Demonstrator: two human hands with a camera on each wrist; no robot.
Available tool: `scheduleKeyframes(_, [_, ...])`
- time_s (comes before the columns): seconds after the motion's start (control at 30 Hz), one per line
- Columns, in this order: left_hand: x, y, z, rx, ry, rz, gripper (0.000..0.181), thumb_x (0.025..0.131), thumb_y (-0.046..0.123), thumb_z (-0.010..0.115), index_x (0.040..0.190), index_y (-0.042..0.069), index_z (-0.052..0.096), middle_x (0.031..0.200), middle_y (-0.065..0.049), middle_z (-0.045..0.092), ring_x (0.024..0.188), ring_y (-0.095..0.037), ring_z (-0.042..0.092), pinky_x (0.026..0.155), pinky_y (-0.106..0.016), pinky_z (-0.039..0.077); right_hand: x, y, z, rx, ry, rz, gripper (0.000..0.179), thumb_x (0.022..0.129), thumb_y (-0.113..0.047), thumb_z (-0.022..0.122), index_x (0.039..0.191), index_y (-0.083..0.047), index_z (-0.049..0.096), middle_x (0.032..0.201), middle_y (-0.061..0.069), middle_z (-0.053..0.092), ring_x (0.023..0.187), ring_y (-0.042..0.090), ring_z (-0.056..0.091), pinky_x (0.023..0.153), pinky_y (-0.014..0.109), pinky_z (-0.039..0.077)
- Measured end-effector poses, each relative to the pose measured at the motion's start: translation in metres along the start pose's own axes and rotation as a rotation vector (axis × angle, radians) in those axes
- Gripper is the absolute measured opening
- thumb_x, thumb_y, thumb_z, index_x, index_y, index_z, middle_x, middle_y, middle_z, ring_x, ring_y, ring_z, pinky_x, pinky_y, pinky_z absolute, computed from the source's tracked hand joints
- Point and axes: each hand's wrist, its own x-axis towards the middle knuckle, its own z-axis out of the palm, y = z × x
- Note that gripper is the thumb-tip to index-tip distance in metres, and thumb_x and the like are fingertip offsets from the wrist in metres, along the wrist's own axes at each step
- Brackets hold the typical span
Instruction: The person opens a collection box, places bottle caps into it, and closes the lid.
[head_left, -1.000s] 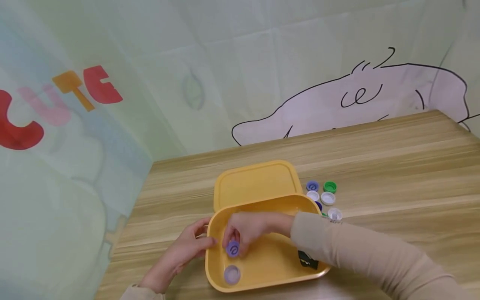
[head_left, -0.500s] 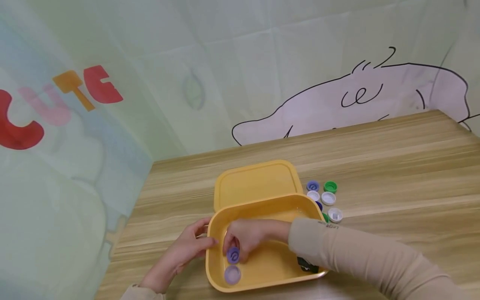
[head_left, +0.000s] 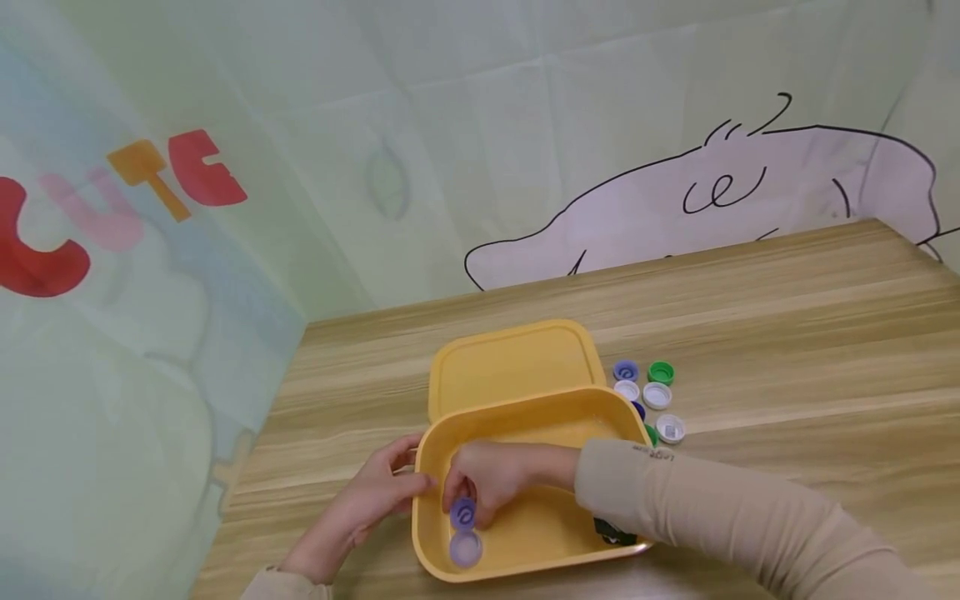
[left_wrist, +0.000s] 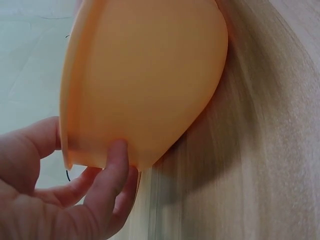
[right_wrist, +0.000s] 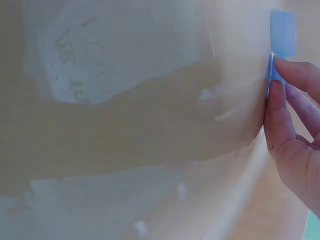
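Note:
A yellow plastic box (head_left: 555,533) stands on the table, its inside facing up. My left hand (head_left: 375,490) grips its left end, the thumb over the rim and the other fingers outside the wall; the left wrist view shows these fingers (left_wrist: 117,162) against the box's outer wall. Inside the box, my right hand (head_left: 491,473) pinches a purple bottle cap (head_left: 463,512) between thumb and fingertips. Directly in front of it lies a second, paler purple cap (head_left: 466,549) on the box floor, the two edge to edge. Both caps look blue in the right wrist view, the pinched cap (right_wrist: 274,72) seen edge-on.
Behind the box lies a flat yellow lid (head_left: 517,367). Several caps sit right of it, among them a purple cap (head_left: 626,371), a green cap (head_left: 661,372) and a white cap (head_left: 671,429). A black item (head_left: 613,532) in the box is partly covered by my right sleeve.
My right hand has lowered the pinched purple cap towards the near side of the box, up against the paler cap. The left hand has stayed on the rim.

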Motion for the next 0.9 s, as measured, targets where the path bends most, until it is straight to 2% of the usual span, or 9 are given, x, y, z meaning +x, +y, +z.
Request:
scheduleKeyframes(0.63, [0.0014, -0.0006, -0.0002, -0.006, -0.011, 0.01, 0.065, 0.078, 0.0, 0.057, 0.137, -0.01, 0.031, 0.118, -0.023, 0.051, 0.09, -0.02, 0.061, 0.076, -0.039, 0.056, -0.0012, -0.0009, -0.0023, 0.096, -0.039, 0.013, 0.037, 0.063, 0.011, 0.076, 0.098, 0.002, 0.069, 0.068, -0.006, 0.053, 0.061, -0.003, 0.046, 0.057, 0.009, 0.044])
scheduleKeyframes(0.9, [0.0016, -0.0009, 0.0001, 0.004, -0.004, 0.004, 0.065, 0.078, 0.0, 0.057, 0.137, -0.01, 0.031, 0.118, -0.023, 0.05, 0.088, -0.02, 0.061, 0.076, -0.039, 0.056, -0.0024, -0.005, -0.0087, 0.12, -0.022, 0.058, 0.036, 0.062, 0.01, 0.077, 0.095, -0.002, 0.07, 0.07, -0.004, 0.056, 0.062, -0.002, 0.048, 0.058, 0.011, 0.045])
